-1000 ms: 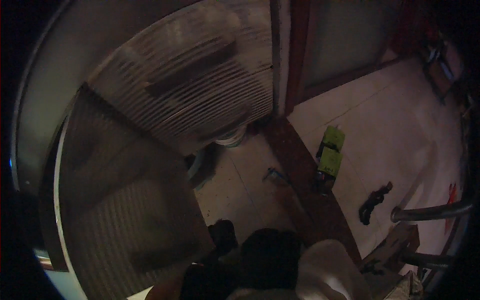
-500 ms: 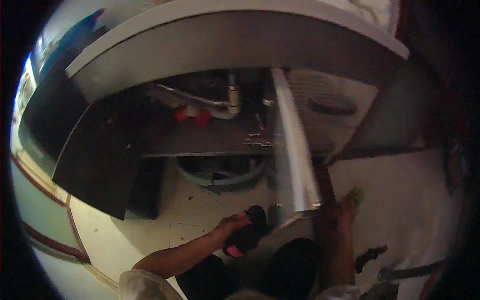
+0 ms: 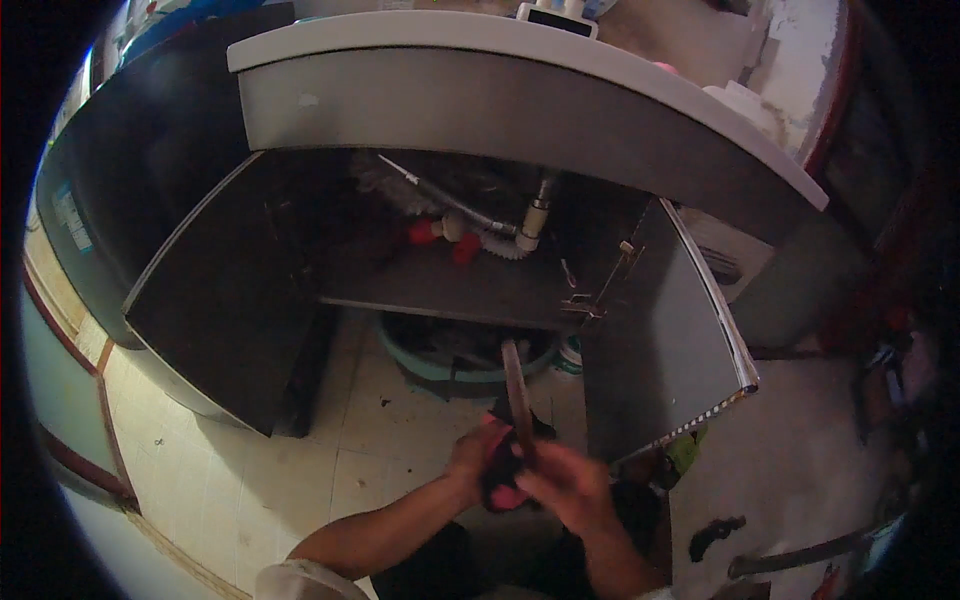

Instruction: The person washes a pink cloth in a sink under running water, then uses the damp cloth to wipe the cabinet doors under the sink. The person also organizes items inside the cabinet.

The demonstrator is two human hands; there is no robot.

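My left hand (image 3: 474, 456) is closed round a black and pink thing (image 3: 506, 492), shaped somewhat like a shoe; its exact kind is not clear. Over it, my right hand (image 3: 574, 490) grips a long, narrow, brown stick-like tool (image 3: 516, 385), whose lighter end points away from me. Both hands are close together above my knees, in front of an open cabinet. The tool crosses in front of the black and pink thing; whether they touch cannot be made out.
Two cabinet doors, left (image 3: 205, 300) and right (image 3: 670, 335), stand open. Inside are a drain pipe (image 3: 530, 228) and red fittings (image 3: 466, 248). Below sits a greenish basin (image 3: 420, 376). A bright green thing (image 3: 685, 452) lies by the right door; a dark object (image 3: 715, 538) is on the floor.
My right hand has come in from beyond the right door to my left hand, now with the stick-like tool. The left hand keeps its hold. The view has shifted, and the right door appears wider open.
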